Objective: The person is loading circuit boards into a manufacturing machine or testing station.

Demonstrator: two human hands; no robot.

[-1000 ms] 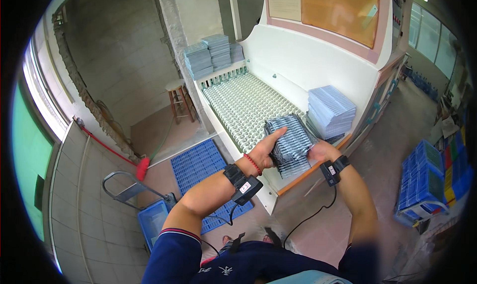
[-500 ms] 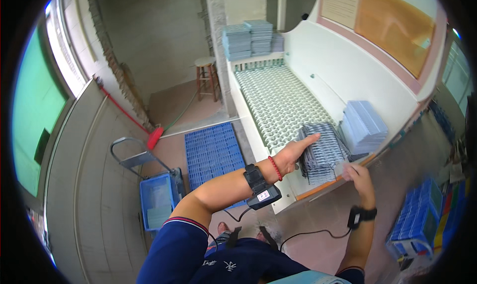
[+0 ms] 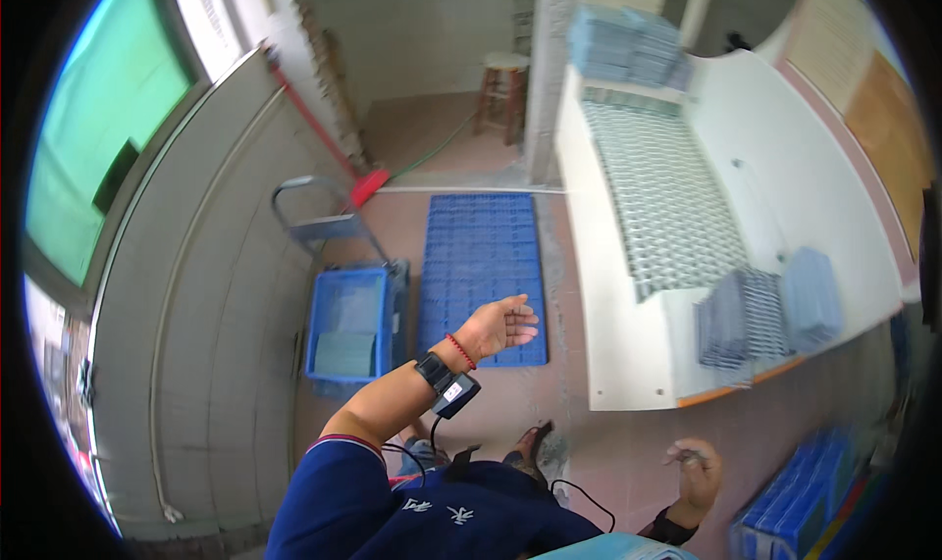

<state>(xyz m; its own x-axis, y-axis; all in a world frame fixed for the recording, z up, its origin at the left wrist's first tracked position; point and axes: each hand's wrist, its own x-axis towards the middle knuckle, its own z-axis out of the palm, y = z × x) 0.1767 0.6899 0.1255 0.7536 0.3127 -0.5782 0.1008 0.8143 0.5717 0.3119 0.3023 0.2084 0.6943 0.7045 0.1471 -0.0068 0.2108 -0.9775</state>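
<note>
I have the left hand (image 3: pixel 500 327) near the middle of the frame, open, palm partly showing and fingers loosely extended. From my view it overlaps the lower right of the blue pallet (image 3: pixel 481 246); I cannot tell its height over it. The right hand (image 3: pixel 695 467) is at the lower right, blurred, its fingers half curled around nothing I can see, a black band (image 3: pixel 672 529) on its wrist. A red bracelet (image 3: pixel 460 351) and a strapped black box (image 3: pixel 455 395) sit on my left wrist.

The dark stack (image 3: pixel 743 320) rests right of centre on the near end of the white bench (image 3: pixel 633 364), well apart from both hands. Just beside it, further right, I see the pale blue stack (image 3: pixel 812 300). The bench's ribbed bed (image 3: pixel 667 187) runs up toward more stacks (image 3: pixel 628 45) at the upper right.

Left of the pallet I have a blue crate (image 3: pixel 316 325) with a pale sheet (image 3: pixel 345 354) inside, below the trolley handle (image 3: pixel 314 229). A red broom (image 3: pixel 368 187) leans in the upper left; a stool (image 3: pixel 503 99) stands at upper centre.
</note>
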